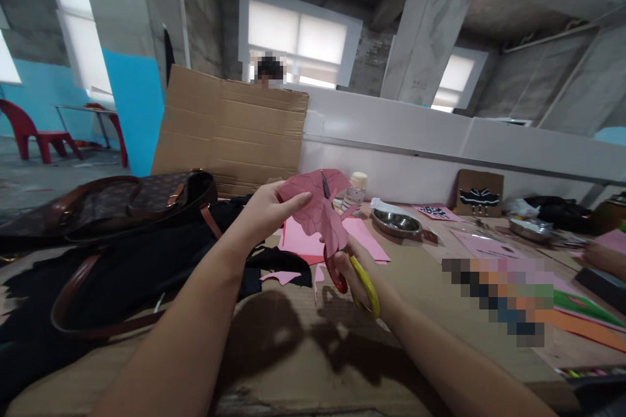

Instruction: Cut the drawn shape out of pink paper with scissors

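Observation:
My left hand [284, 203] pinches a sheet of pink paper [308, 184] with lines drawn on it, its thumb lying on top. Fingers of my right hand [359, 267] are wrapped round the handles of a pair of scissors [366, 293], one handle yellow and the other red. The blades reach up into the paper, and a cut strip of it hangs down over part of the right hand. Below, pink scraps [281, 277] and a piece of black cloth [288, 260] lie on the cardboard-covered table [420, 313]. More pink sheets [369, 241] rest behind the hands.
A brown handbag [147, 199] and dark cloth fill the left side. Behind stand a cardboard panel [235, 130], a bottle [357, 192] and a metal bowl [397, 223]. A person's head shows above the panel. At the right edge is another person's hand [606, 257].

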`<act>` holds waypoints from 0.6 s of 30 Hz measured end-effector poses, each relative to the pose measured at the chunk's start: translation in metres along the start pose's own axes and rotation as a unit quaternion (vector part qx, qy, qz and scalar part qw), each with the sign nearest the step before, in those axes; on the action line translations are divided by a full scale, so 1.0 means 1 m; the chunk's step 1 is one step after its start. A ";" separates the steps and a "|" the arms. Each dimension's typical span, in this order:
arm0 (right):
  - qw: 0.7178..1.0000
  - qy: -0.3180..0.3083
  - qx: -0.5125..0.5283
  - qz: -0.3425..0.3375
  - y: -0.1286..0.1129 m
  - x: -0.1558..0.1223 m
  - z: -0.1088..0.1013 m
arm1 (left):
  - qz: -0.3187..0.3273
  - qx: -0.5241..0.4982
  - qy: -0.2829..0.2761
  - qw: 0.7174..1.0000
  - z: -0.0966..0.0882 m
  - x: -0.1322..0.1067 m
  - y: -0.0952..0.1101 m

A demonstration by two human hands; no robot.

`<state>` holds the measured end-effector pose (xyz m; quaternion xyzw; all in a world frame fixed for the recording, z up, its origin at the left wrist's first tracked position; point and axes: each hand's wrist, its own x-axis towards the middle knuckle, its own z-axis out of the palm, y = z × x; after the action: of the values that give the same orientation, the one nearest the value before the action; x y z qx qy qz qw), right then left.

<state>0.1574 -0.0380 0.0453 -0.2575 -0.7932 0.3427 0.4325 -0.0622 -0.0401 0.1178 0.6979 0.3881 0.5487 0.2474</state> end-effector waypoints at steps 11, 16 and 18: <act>1.000 0.017 -0.016 -0.011 -0.006 0.001 0.001 | -0.023 0.029 0.008 0.999 0.001 -0.002 0.003; 1.000 0.016 -0.009 -0.003 0.000 0.001 0.001 | -0.021 0.023 0.000 1.000 0.000 -0.001 0.004; 1.000 0.010 0.014 0.011 0.006 0.001 0.002 | -0.023 0.023 0.001 0.999 0.000 -0.001 0.004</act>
<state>0.1558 -0.0345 0.0408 -0.2633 -0.7812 0.3559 0.4402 -0.0614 -0.0432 0.1198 0.6938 0.4167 0.5345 0.2436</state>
